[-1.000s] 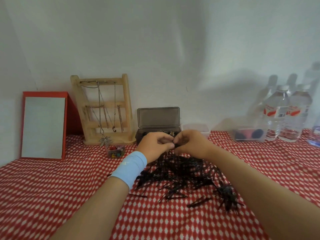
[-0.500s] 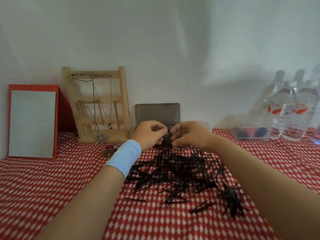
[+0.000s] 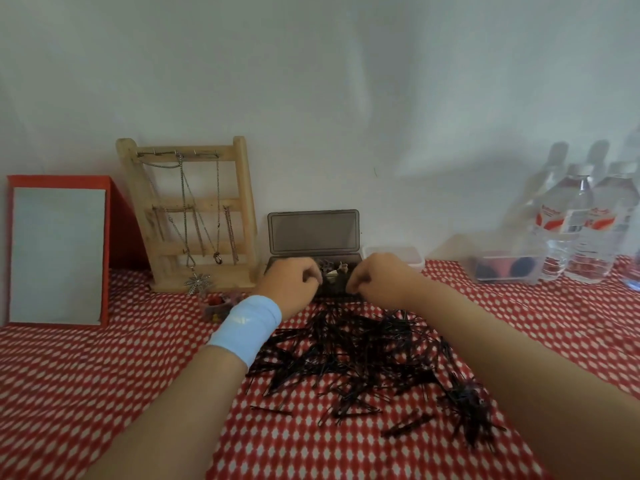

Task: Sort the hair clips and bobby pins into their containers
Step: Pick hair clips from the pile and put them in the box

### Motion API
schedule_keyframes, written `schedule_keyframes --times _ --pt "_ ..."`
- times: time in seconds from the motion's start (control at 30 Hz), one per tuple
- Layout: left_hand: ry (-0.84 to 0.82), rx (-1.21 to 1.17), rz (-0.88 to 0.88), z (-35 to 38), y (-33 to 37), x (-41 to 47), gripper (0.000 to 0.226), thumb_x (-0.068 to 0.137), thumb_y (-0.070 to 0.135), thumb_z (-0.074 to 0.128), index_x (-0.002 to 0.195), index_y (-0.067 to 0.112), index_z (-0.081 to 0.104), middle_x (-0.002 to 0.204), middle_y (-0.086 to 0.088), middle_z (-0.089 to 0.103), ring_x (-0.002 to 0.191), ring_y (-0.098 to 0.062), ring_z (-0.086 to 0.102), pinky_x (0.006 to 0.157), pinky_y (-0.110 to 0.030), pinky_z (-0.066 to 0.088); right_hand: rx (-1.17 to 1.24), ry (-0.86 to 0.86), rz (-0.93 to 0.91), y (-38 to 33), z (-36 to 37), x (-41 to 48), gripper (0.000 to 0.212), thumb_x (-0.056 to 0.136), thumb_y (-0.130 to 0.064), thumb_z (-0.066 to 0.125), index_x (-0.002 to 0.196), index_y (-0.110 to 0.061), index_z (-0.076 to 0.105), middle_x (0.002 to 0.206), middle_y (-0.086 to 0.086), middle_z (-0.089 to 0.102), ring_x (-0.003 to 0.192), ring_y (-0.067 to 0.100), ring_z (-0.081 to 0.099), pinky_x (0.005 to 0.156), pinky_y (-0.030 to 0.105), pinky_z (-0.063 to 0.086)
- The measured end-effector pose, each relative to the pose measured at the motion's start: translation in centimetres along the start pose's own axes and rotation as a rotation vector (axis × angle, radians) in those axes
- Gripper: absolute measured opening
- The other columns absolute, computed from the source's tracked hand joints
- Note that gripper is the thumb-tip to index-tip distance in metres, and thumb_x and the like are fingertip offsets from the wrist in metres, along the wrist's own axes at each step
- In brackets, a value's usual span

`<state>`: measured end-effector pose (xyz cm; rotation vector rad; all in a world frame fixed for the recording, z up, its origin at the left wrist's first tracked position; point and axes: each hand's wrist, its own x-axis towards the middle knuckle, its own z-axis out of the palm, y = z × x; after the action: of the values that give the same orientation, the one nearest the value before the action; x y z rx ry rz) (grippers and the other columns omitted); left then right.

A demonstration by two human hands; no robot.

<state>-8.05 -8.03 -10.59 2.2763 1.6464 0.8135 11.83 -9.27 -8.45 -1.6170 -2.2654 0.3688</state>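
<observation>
The black bobby pins (image 3: 353, 362) lie in a loose, tangled heap on the red-checked worktop (image 3: 86, 375) between the two forearms, with a few strays nearer the camera. Just behind the heap stands a dark box (image 3: 313, 233), its lid up against the wall and small clips showing inside. A small clear container (image 3: 394, 256) sits just to its right. The left hand (image 3: 291, 284), with a blue wristband (image 3: 246, 327), and the right hand (image 3: 377, 282) hover slightly apart at the box's front, partly hiding it. Their fingers are curled in, and I cannot tell whether they pinch anything. A wooden necklace stand (image 3: 194, 216) and a red-framed mirror (image 3: 57, 251) line the wall on the left, and a clear tub (image 3: 502, 268) and water bottles (image 3: 585, 230) stand on the right. The widest stretch of cloth lies left of the left forearm.
</observation>
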Motion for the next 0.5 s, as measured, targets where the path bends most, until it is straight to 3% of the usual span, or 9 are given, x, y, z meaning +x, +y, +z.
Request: schedule_keyframes --times 0.03,0.13,0.3,0.4,0.5 --pt "-0.064 0.060 -0.025 0.3 -0.1 -0.4 0.025 0.093 0.015 0.050 0.092 0.030 0.069 0.110 0.004 0.069 0.087 -0.009 0.061 0.080 -0.027 0.049 -0.045 0.002 0.005 0.1 0.5 -0.2 0.035 0.092 -0.004 0.054 0.110 -0.023 0.078 0.114 -0.007 0.071 0.096 0.009 0.063 0.092 0.020 0.049" --pt "-0.195 0.205 -0.080 1.4 -0.3 -1.4 0.036 0.095 0.020 0.051 0.129 0.019 0.062 0.134 -0.004 0.060 0.121 -0.021 0.057 0.104 -0.033 0.045 -0.149 -0.009 0.022 0.5 2.3 -0.5 0.043 0.094 -0.005 0.051 0.127 -0.025 0.070 0.128 -0.003 0.067 0.111 0.017 0.062 0.094 0.023 0.045" --pt "-0.331 0.268 -0.032 2.8 0.4 -2.3 0.052 0.101 0.031 0.042 0.151 0.017 0.034 0.151 -0.007 0.039 0.139 -0.027 0.034 0.113 -0.038 0.033 -0.198 -0.136 0.005 0.2 3.6 -0.8 0.062 0.088 0.005 0.053 0.142 -0.025 0.057 0.137 0.003 0.061 0.121 0.022 0.057 0.106 0.031 0.046" --pt "-0.388 0.235 -0.052 2.9 0.2 -2.3 0.054 0.100 0.027 0.041 0.153 0.021 0.030 0.153 -0.004 0.031 0.143 -0.026 0.022 0.117 -0.040 0.026 -0.185 -0.163 -0.024 0.1 3.0 -1.3 0.063 0.087 0.008 0.051 0.141 -0.025 0.059 0.137 0.001 0.061 0.120 0.021 0.058 0.106 0.031 0.047" --pt "-0.420 0.110 -0.047 2.0 0.1 -2.3 0.044 0.098 0.020 0.043 0.141 0.027 0.051 0.145 0.000 0.041 0.138 -0.021 0.033 0.116 -0.036 0.028 -0.073 -0.183 -0.038 0.7 1.6 -1.9 0.056 0.087 0.011 0.050 0.127 -0.023 0.070 0.131 -0.004 0.067 0.118 0.012 0.061 0.106 0.027 0.047"
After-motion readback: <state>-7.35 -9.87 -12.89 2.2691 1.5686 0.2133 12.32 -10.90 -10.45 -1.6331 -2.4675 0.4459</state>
